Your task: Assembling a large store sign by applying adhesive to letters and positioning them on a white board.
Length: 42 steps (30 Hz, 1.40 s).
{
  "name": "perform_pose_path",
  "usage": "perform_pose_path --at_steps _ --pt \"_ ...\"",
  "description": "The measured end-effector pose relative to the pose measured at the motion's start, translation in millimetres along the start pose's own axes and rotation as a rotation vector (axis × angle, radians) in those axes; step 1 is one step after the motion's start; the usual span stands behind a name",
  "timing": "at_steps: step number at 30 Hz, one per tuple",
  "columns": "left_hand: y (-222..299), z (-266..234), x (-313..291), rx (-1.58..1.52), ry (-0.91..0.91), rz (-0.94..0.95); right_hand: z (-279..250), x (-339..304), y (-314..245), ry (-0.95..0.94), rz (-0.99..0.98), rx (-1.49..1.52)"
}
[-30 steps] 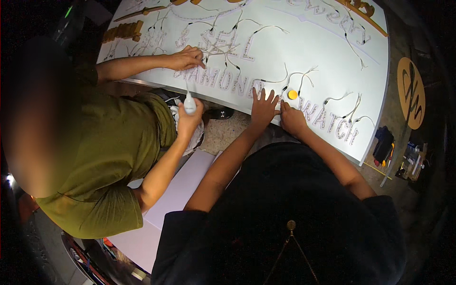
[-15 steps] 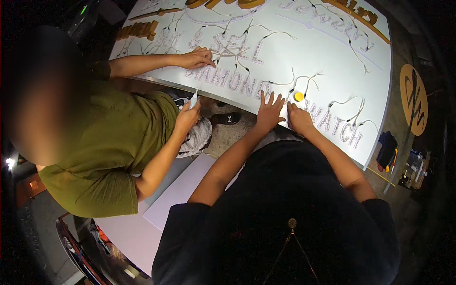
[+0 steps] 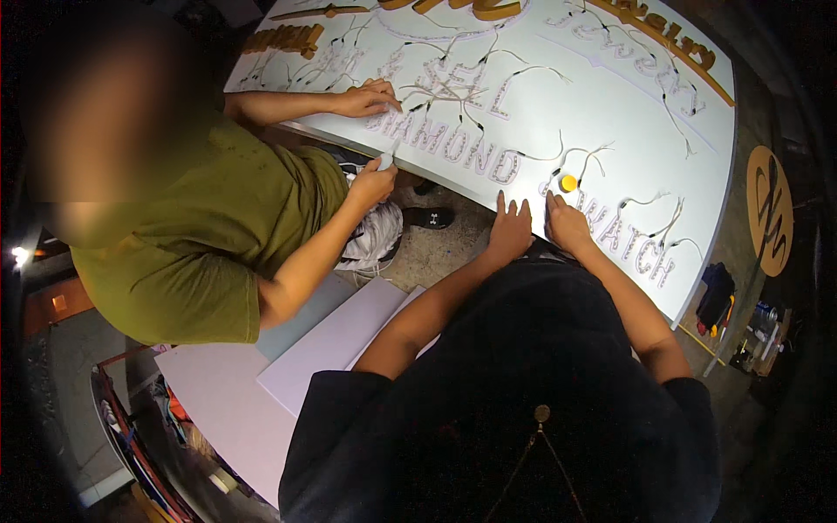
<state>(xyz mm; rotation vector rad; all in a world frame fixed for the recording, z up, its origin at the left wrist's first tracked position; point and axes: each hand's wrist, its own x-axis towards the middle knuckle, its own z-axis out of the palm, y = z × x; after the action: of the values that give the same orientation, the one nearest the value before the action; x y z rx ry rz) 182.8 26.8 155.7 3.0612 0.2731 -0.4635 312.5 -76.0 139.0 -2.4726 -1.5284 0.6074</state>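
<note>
Just short of a yellow cap (image 3: 568, 183) and wires (image 3: 579, 150) on the white tabletop (image 3: 593, 109), the right hand (image 3: 567, 225), fingers close together, meets a small pale symbol (image 3: 545, 186), any grip unclear, while the left hand (image 3: 512, 228) spreads its fingers nearby and a co-worker's hand (image 3: 373, 186) holds a bottle (image 3: 386, 161).

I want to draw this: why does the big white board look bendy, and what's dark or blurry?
Head view: the fisheye lens bends straight edges, so the white board looks bowed; head view: the board is bright, while the corners and black shirt sink into dark; head view: the co-worker's head is a smeary blur, but the yellow disc looks fairly clear.
</note>
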Motion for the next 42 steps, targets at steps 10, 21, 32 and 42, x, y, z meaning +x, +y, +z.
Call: perform_pose_path --at_steps 10,21,32,42 --pt "0 6 0 -0.033 0.073 -0.003 -6 -2 -1 -0.005 -0.006 0.009" --pt "-1 6 0 -0.069 0.022 -0.012 -3 -2 -2 0.021 -0.021 0.005" --pt "1 9 -1 -0.064 0.103 -0.023 -5 -3 -1 0.035 -0.03 0.007" --pt "1 11 -2 -0.084 0.124 -0.034 -4 -2 -1 0.057 -0.045 -0.031"
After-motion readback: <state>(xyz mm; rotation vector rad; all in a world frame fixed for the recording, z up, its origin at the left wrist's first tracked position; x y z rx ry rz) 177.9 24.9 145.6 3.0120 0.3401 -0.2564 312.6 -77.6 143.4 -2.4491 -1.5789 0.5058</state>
